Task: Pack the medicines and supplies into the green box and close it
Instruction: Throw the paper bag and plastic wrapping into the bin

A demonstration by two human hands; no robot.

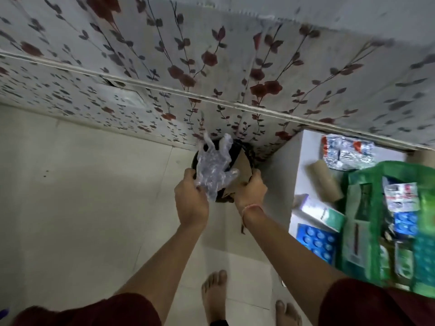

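Both my hands reach over a black round bin on the floor by the wall. My left hand grips clear crumpled plastic gloves above the bin. My right hand holds a brown piece of cardboard at the bin's rim. To the right, the open green box sits on a white table with medicine packs inside. A blue blister strip, a white-green carton, a beige bandage roll and silver foil strips lie on the table beside it.
A wall with floral paper stands right behind the bin and the table. Pale floor tiles spread to the left. My bare feet stand on the floor below the hands.
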